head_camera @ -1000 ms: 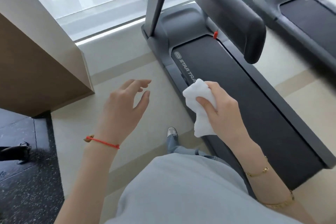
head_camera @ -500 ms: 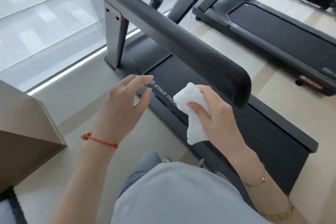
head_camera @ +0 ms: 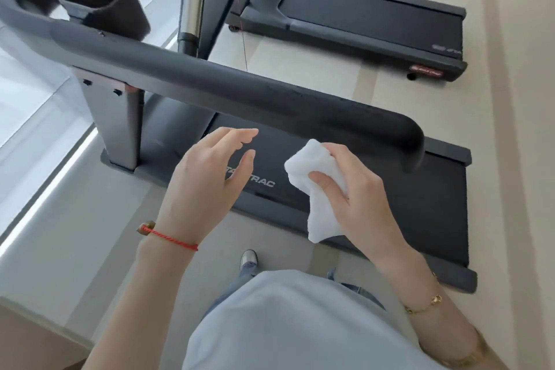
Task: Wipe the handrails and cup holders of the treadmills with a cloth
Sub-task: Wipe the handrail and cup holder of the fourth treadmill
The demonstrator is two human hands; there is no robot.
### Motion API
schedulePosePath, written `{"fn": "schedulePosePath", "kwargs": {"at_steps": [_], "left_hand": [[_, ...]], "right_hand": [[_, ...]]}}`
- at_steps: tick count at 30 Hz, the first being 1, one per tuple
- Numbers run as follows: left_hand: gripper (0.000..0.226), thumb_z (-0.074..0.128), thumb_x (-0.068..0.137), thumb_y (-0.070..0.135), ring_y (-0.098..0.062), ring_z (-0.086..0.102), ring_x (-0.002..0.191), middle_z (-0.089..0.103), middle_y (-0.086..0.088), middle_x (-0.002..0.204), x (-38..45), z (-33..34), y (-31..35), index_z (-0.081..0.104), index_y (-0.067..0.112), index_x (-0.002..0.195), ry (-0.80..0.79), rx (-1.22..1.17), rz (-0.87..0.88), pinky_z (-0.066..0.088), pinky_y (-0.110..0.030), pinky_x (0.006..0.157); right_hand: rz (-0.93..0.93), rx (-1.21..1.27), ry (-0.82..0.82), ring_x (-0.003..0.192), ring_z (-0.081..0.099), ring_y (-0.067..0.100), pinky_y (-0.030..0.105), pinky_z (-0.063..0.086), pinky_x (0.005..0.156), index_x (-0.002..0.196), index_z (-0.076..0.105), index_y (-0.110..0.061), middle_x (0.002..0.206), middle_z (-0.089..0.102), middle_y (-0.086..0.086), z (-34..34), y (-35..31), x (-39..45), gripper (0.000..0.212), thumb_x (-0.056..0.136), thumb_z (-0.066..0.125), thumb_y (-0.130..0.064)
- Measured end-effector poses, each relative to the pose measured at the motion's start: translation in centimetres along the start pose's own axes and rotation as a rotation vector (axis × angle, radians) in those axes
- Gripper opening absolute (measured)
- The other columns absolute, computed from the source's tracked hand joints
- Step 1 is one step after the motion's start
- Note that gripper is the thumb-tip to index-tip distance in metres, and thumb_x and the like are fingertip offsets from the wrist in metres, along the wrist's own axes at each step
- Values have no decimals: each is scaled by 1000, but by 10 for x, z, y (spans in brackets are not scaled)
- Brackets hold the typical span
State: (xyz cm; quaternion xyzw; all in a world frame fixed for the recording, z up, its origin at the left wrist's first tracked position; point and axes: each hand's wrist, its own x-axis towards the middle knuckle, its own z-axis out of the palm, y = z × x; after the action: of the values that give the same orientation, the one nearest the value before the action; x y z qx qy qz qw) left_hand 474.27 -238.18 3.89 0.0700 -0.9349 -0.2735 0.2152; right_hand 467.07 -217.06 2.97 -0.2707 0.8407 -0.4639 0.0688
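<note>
A thick dark grey handrail (head_camera: 240, 90) runs from the upper left to a rounded end at the right, above the treadmill's black belt (head_camera: 420, 204). A square black cup holder (head_camera: 102, 0) sits at the console, upper left. My right hand (head_camera: 357, 195) grips a bunched white cloth (head_camera: 315, 186) just below the rail's right part, not touching it. My left hand (head_camera: 207, 183) hovers with relaxed fingers below the rail's middle and holds nothing.
A grey upright post (head_camera: 117, 123) carries the rail at the left. A second treadmill (head_camera: 360, 21) stands beyond, across a strip of beige floor. A red safety cord (head_camera: 240, 9) hangs behind the rail. Glass wall at the left; a wooden cabinet corner (head_camera: 30, 339) at bottom left.
The view has swung toward the handrail, which now spans the frame with the cup holder in sight. Both hands have come closer under the rail; the cloth stays in my right hand.
</note>
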Motion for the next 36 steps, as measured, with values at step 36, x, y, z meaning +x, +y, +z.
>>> {"fn": "schedulePosePath", "kwargs": {"at_steps": [36], "left_hand": [[28,59,95,15,-21,59,106,67,3,111,122,37,5,65,14,123,-162,-74,234,50,-47,93]], "right_hand": [[-126,-359,610,99,45,-15,2,32,84,125,52,-9,112,51,-17,-95,-10,60,31,101,50,-29]]}}
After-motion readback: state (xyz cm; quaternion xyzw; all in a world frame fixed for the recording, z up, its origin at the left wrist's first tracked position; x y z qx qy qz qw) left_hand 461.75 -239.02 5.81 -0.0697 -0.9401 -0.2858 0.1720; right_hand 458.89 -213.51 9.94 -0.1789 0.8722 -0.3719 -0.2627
